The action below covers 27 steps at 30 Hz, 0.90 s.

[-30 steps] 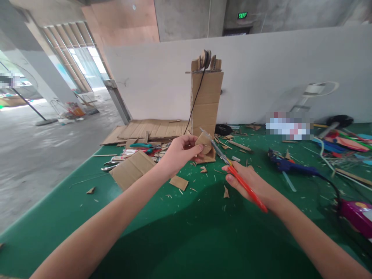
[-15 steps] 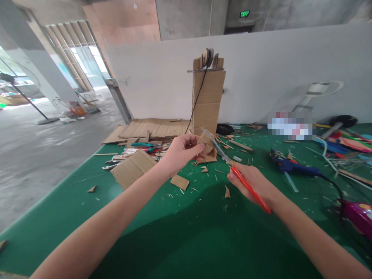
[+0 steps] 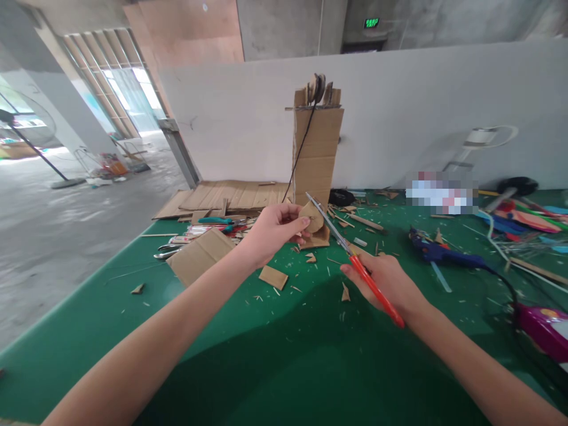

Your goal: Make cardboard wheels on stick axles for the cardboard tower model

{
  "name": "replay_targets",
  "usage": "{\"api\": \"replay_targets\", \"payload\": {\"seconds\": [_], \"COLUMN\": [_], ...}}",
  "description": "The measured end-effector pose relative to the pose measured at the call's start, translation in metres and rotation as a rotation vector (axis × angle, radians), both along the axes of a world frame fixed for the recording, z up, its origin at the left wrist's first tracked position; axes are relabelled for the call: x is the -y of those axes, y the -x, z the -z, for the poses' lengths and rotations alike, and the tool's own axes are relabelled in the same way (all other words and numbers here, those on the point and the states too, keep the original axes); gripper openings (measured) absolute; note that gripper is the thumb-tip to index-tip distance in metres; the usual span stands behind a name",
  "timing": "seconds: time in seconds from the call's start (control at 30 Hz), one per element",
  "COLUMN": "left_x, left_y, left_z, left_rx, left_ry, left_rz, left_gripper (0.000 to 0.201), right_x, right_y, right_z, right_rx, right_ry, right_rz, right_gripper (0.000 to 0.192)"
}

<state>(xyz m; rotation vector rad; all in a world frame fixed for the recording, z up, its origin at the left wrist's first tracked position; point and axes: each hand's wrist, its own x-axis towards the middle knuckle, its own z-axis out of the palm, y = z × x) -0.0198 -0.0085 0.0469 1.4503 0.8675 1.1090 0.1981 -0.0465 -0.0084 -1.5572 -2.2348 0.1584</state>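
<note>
Between the thumb and fingers of my left hand (image 3: 276,231) is a small, roughly round piece of cardboard (image 3: 314,218). My right hand (image 3: 385,278) is closed around the red handles of a pair of scissors (image 3: 344,244). The scissor blades point up and to the left and lie along the right edge of the piece; whether they are parted is hard to see. Just behind stands a tall cardboard tower (image 3: 316,148) with round discs and a black cord at its top. A small cardboard rectangle (image 3: 273,277) lies below my left wrist.
A larger cardboard square (image 3: 200,255) and teal-handled pliers (image 3: 216,220) lie left. A blue glue gun (image 3: 444,254) and a magenta device (image 3: 544,331) sit right on the green table (image 3: 266,367). Cardboard scraps (image 3: 345,293) are scattered around. A white panel (image 3: 399,118) stands behind.
The scissors and my right hand have shifted slightly left, and the blades sit a little differently against the cardboard piece. The whole view has moved slightly. Both hands keep their hold.
</note>
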Motion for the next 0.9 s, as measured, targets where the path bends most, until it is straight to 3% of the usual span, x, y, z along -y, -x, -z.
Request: {"api": "replay_targets", "payload": {"seconds": [0.4,0.53,0.63,0.9], "left_x": [0.000,0.002,0.003,-0.002], "left_y": [-0.002,-0.005,-0.005,0.000], "left_z": [0.002,0.002,-0.001,-0.001], "left_rx": [0.048,-0.019,0.018,-0.022], "left_ry": [0.106,0.124,0.147,-0.002], "left_rz": [0.012,-0.022,-0.013,-0.047], "left_gripper": [0.007,0.003,0.008,0.016], "right_x": [0.001,-0.002,-0.009,-0.011], "right_y": [0.002,-0.001,-0.009,-0.015], "right_z": [-0.003,0.002,0.008,0.008], "right_rx": [-0.070,-0.207,-0.214,-0.082], "right_ry": [-0.070,-0.005,0.054,0.151], "right_rz": [0.002,0.042,-0.017,-0.124], "right_gripper": [0.039,0.040,0.037,0.029]}}
